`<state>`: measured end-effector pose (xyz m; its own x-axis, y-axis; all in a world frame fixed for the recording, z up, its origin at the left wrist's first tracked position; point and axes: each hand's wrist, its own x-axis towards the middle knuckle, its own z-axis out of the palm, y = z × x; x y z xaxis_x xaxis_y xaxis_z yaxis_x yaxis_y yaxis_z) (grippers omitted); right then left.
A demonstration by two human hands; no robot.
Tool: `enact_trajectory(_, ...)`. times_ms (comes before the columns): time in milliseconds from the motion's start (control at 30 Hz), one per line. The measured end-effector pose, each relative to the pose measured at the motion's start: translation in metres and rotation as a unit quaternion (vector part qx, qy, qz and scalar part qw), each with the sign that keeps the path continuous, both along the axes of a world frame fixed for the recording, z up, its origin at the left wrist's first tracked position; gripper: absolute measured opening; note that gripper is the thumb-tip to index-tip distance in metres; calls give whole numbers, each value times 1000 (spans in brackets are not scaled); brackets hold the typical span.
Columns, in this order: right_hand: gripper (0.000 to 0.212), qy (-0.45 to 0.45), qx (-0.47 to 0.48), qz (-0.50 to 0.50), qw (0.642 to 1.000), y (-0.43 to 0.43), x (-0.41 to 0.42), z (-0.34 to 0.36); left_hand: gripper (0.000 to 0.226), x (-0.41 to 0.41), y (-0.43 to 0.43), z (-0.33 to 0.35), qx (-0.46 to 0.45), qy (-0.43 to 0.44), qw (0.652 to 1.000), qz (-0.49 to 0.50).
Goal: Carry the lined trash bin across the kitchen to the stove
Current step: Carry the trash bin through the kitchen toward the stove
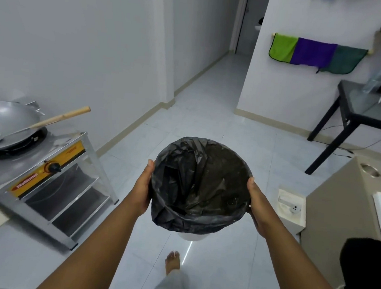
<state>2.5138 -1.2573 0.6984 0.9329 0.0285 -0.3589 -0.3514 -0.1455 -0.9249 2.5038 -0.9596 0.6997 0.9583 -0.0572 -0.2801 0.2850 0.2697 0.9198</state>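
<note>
The white trash bin (192, 236), lined with a black plastic bag (201, 185), hangs above the tiled floor in the middle of the view. My left hand (142, 187) grips its left rim and my right hand (258, 204) grips its right rim. Only a sliver of the white bin wall shows under the bag's folded edge. The steel stove (47, 179) stands at the left, with a wok (8, 120) and a wooden-handled spatula (58, 118) on its burner. The bin is to the right of the stove, apart from it.
A beige cabinet (338, 213) and a small open box (291, 207) stand at the right. A black table (354, 110) is further back right. Coloured cloths (315, 53) hang on the far wall. My bare foot (172, 261) is on the floor below the bin.
</note>
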Motion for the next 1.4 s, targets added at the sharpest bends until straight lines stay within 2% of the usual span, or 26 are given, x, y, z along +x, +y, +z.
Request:
enact_trajectory(267,75,8,-34,-3,999,3,173,1,80,189,6,-9,-15,10,1000,-18)
enact_trajectory(333,76,2,-41,-7,999,4,213,1,70,231,10,-7,-7,1,1000,-23)
enact_trajectory(433,77,9,-25,-15,1000,6,275,-4,56,287,11,0,14,0,999,-37)
enact_trajectory(600,78,7,6,-1,1000,14,370,-12,69,368,15,-2,10,16,1000,4)
enact_trajectory(700,81,18,14,25,999,20,434,-17,57,409,18,-6,23,12,999,19)
enact_trajectory(833,84,28,15,88,996,39,524,-26,55,457,26,-12,28,17,996,78)
enact_trajectory(1067,102,39,7,231,972,98,665,-22,51,508,48,-10,50,16,975,215)
enact_trajectory(1267,101,42,-25,328,943,183,738,-31,61,525,91,-21,14,7,939,343)
enact_trajectory(1400,96,43,-36,382,923,262,777,-45,77,538,145,-41,5,29,915,403)
